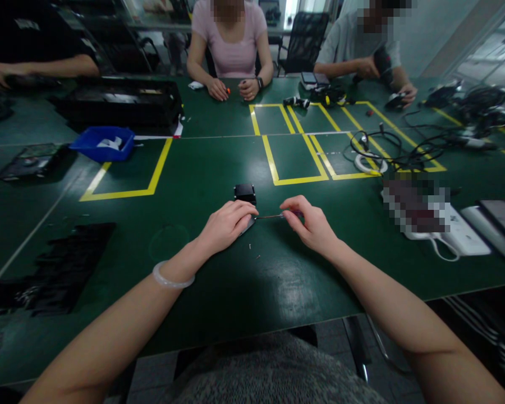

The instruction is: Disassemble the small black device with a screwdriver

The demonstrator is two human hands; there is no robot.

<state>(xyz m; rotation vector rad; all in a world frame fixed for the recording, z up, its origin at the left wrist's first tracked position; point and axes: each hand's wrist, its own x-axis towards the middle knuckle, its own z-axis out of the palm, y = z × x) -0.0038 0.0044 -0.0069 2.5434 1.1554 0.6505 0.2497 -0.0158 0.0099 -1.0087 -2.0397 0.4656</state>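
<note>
My left hand point(231, 224), with a pale bracelet at the wrist, is closed over a small greyish part point(247, 225) that it mostly hides. A thin screwdriver point(270, 216) lies level in the fingers of my right hand point(309, 224). Its tip points left and meets the edge of the part, or comes very close to it. Just beyond my left fingers sits a small black block point(244, 193) with bright spots at its corners. Two tiny screws point(249, 246) lie on the green table point(278, 286), on my side of the hands.
At left are stacked black parts point(73, 264), a blue bin point(105, 143) and a long black housing point(122, 104). Tangled cables point(399, 148) and white devices point(467, 233) lie at right. Yellow tape marks the table. Three people sit across it.
</note>
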